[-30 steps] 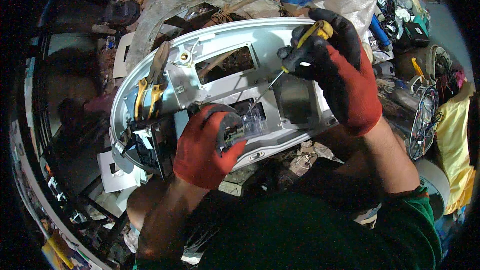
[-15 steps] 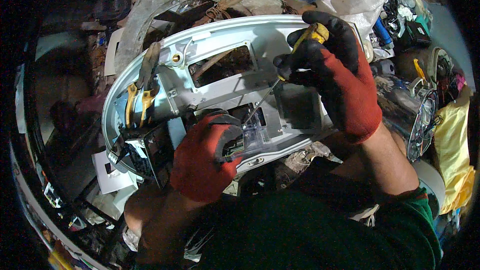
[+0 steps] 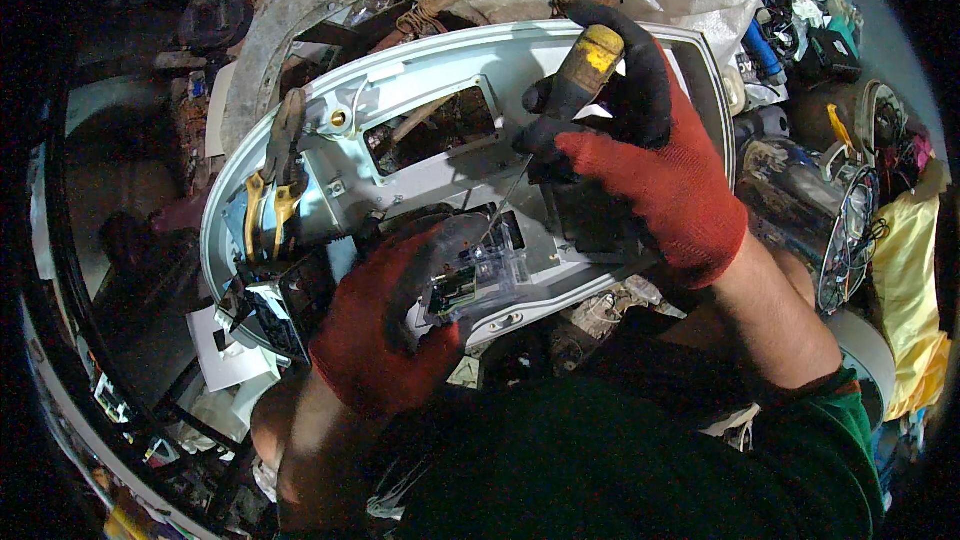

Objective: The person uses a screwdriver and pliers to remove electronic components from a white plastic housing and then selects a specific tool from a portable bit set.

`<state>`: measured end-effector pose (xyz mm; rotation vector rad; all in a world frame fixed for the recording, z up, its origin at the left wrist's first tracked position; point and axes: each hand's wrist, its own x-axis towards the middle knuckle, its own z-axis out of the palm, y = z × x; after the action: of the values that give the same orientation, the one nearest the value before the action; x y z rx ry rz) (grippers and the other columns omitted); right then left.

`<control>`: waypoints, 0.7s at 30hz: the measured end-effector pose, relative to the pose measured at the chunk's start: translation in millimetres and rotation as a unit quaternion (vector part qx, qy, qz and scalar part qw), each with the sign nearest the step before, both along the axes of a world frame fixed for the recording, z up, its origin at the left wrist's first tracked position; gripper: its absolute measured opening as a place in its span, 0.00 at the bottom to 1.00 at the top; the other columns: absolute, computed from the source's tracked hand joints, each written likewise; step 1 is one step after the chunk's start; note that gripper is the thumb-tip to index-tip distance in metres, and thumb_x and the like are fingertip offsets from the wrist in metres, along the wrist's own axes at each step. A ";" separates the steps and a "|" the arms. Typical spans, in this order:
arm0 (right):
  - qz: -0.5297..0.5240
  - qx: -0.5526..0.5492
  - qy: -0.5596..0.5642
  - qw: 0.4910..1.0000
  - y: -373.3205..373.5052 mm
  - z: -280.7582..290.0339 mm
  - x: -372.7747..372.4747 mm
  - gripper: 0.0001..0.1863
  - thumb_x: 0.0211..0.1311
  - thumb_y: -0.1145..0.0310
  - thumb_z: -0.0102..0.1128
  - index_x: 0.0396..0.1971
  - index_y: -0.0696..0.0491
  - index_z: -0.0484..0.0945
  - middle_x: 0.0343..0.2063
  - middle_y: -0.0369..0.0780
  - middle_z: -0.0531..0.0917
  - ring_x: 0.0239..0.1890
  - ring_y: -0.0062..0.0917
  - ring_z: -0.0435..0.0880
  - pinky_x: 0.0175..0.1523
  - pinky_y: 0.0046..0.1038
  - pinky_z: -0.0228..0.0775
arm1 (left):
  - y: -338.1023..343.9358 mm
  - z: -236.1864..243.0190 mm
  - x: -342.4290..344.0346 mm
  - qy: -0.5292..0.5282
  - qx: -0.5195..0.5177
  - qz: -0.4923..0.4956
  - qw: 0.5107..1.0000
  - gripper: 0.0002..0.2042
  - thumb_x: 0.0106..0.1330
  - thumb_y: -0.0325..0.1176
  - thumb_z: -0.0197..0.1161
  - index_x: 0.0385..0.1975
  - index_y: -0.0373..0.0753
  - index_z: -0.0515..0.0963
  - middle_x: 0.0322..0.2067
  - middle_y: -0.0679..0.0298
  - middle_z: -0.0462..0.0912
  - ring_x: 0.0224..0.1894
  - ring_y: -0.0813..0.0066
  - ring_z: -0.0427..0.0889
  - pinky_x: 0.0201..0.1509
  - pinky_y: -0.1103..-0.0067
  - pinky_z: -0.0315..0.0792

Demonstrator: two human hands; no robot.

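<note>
Head view: left hand [image 3: 390,315], 8 o'clock of centre, knit red glove with smooth black fingers, thumb and fingers closed around a clear plastic part [image 3: 495,275], box-like, green circuit board [image 3: 452,292] at its 9 o'clock side. Part sits near centre, over a pale, round-ended casing [image 3: 450,60] with rectangular cutouts. Right hand [image 3: 640,145], 2 o'clock, fingers curled, gripping screwdriver [image 3: 590,62]: chunky yellow-black handle, thin metal shaft slanting to the part; tip contact unclear. Pliers [image 3: 285,155], yellow grips, near 10 o'clock. Crinkled yellow sheet [image 3: 905,300], 3 o'clock.
</note>
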<state>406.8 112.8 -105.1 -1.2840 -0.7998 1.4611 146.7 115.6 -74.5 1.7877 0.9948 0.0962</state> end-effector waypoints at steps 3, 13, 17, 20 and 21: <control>0.011 -0.003 0.017 1.000 1.4 -5.9 -0.1 0.39 0.60 0.84 0.59 0.70 0.46 0.56 0.48 0.42 0.79 0.48 0.28 0.82 0.52 0.32 0.79 | 2.7 2.6 -1.8 0.003 -0.060 0.017 0.998 0.33 0.51 0.29 0.65 0.62 0.31 0.67 0.58 0.44 0.74 0.62 0.46 0.73 0.68 0.62 0.64; -0.048 -0.061 -0.061 0.995 -2.5 -35.6 -4.9 0.29 0.59 0.75 0.66 0.59 0.54 0.62 0.44 0.40 0.79 0.45 0.26 0.78 0.51 0.29 0.74 | -6.3 -3.4 -1.2 -0.045 0.003 0.032 0.998 0.32 0.55 0.34 0.65 0.63 0.32 0.67 0.59 0.44 0.73 0.64 0.46 0.70 0.69 0.62 0.61; -0.052 -0.078 -0.019 0.995 -2.5 -36.3 -1.1 0.29 0.59 0.73 0.67 0.58 0.54 0.64 0.44 0.40 0.79 0.45 0.26 0.79 0.50 0.29 0.75 | -0.3 -0.9 -2.3 -0.028 -0.074 0.025 0.997 0.32 0.56 0.35 0.66 0.63 0.34 0.67 0.59 0.44 0.73 0.64 0.47 0.71 0.70 0.62 0.61; -0.066 -0.105 0.015 0.992 -0.4 -38.7 -1.3 0.29 0.58 0.74 0.67 0.58 0.54 0.64 0.43 0.40 0.79 0.44 0.26 0.79 0.48 0.29 0.76 | 4.4 10.4 2.4 -0.051 -0.068 0.021 0.996 0.30 0.57 0.33 0.66 0.62 0.36 0.69 0.57 0.46 0.76 0.63 0.48 0.72 0.69 0.62 0.62; -0.073 -0.110 0.012 0.991 0.0 -37.6 -2.8 0.29 0.58 0.74 0.68 0.58 0.54 0.64 0.43 0.39 0.79 0.44 0.26 0.79 0.47 0.29 0.76 | 8.9 11.1 4.8 -0.068 -0.069 0.013 0.995 0.29 0.57 0.32 0.66 0.61 0.37 0.69 0.56 0.46 0.77 0.62 0.49 0.73 0.69 0.62 0.63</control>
<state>404.0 112.8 -142.7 -1.4555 -0.5275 1.4719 151.5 124.5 -63.3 1.6198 0.9057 0.1587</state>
